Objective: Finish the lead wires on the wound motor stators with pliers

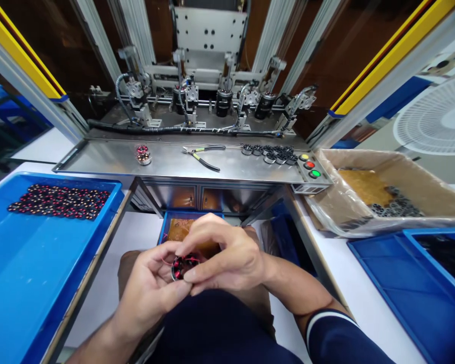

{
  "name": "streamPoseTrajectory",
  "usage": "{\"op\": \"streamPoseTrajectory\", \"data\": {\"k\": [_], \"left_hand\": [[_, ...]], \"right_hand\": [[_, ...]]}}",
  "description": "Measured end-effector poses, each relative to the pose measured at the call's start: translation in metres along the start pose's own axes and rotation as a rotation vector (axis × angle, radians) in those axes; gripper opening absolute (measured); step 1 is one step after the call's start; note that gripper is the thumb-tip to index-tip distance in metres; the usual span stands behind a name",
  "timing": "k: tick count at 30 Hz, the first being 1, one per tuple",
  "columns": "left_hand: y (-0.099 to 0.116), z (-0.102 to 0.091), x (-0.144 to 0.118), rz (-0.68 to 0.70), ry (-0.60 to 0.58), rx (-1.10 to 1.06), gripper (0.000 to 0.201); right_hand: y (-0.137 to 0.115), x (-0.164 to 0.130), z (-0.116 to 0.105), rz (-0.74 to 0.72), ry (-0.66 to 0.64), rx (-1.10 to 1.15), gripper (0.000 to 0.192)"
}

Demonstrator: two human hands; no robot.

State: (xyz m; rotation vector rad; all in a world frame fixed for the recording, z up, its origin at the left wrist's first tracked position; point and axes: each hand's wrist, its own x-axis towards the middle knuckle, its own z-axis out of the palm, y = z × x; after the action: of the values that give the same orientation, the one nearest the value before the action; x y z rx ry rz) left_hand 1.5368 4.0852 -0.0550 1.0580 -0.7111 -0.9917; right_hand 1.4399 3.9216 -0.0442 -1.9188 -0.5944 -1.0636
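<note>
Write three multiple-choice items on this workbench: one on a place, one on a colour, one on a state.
1. Where do the pliers lie?
A. on the steel shelf
B. in the left blue tray
C. in the cardboard box

2. What colour is the lowest button?
A. yellow
B. green
C. blue

3. How is the wound coil held?
A. lying in a tray
B. by one hand
C. by both hands

Answers: 1 A, they rest on the metal ledge; 2 B, it shows green below red; 3 C, left hand and right hand both grip it.
</note>
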Motion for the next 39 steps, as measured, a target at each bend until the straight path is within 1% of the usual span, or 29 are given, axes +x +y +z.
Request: {"op": "streamPoseTrajectory", "data": {"k": [3,5,7,9,11,12,14,16,18,21,23,25,27,29,31,34,35,39], "left_hand": [[0.002,0.000,0.001,-0.041,-0.039,-0.079,0.030],[0.003,0.000,0.000,-0.028,-0.035,-0.072,0.032],[0.001,0.001,-0.001,0.050,0.027,0.019,0.035],[-0.002,0.003,-0.002,0.173,0.121,0.149,0.043],[-0.004,0.006,-0.004,0.303,0.199,0.256,0.048],[-0.006,0.007,-0.004,0.360,0.220,0.293,0.050],[-0.008,0.008,-0.006,0.450,0.236,0.345,0.052],[-0.012,0.008,-0.007,0.502,0.246,0.373,0.053],[-0.015,0.007,-0.007,0.521,0.260,0.373,0.053],[-0.018,0.007,-0.005,0.480,0.270,0.321,0.053],[-0.017,0.006,-0.002,0.401,0.239,0.280,0.054],[-0.015,0.004,0.000,0.295,0.190,0.247,0.059],[-0.012,-0.001,0.001,0.155,0.096,0.205,0.060],[-0.010,-0.007,0.000,0.035,-0.009,0.121,0.049],[-0.011,-0.010,-0.001,-0.031,-0.048,0.023,0.039],[-0.014,-0.013,-0.002,-0.020,-0.004,-0.058,0.036],[-0.014,-0.013,-0.001,-0.013,-0.014,-0.067,0.036],[-0.011,-0.019,0.002,0.027,-0.138,-0.067,0.031]], "right_hand": [[-0.008,-0.009,0.006,-0.028,0.121,-0.129,0.007],[-0.013,-0.018,0.012,-0.045,0.205,-0.212,0.013],[-0.016,-0.027,0.019,-0.026,0.294,-0.268,0.026],[-0.019,-0.034,0.025,0.014,0.370,-0.301,0.038],[-0.022,-0.037,0.031,0.062,0.406,-0.325,0.045],[-0.023,-0.036,0.033,0.076,0.418,-0.338,0.045],[-0.026,-0.033,0.037,0.093,0.452,-0.344,0.036],[-0.028,-0.029,0.042,0.123,0.503,-0.309,0.021],[-0.029,-0.026,0.047,0.213,0.546,-0.232,0.009],[-0.028,-0.025,0.052,0.321,0.564,-0.150,0.009],[-0.026,-0.026,0.051,0.303,0.541,-0.163,0.009],[-0.024,-0.027,0.048,0.273,0.494,-0.199,0.008],[-0.022,-0.027,0.043,0.259,0.456,-0.222,0.009],[-0.020,-0.027,0.040,0.251,0.433,-0.232,0.009],[-0.019,-0.027,0.038,0.248,0.416,-0.248,0.009],[-0.018,-0.029,0.038,0.268,0.402,-0.283,0.008],[-0.018,-0.029,0.037,0.279,0.398,-0.289,0.009],[-0.018,-0.028,0.032,0.316,0.376,-0.271,0.009]]}}
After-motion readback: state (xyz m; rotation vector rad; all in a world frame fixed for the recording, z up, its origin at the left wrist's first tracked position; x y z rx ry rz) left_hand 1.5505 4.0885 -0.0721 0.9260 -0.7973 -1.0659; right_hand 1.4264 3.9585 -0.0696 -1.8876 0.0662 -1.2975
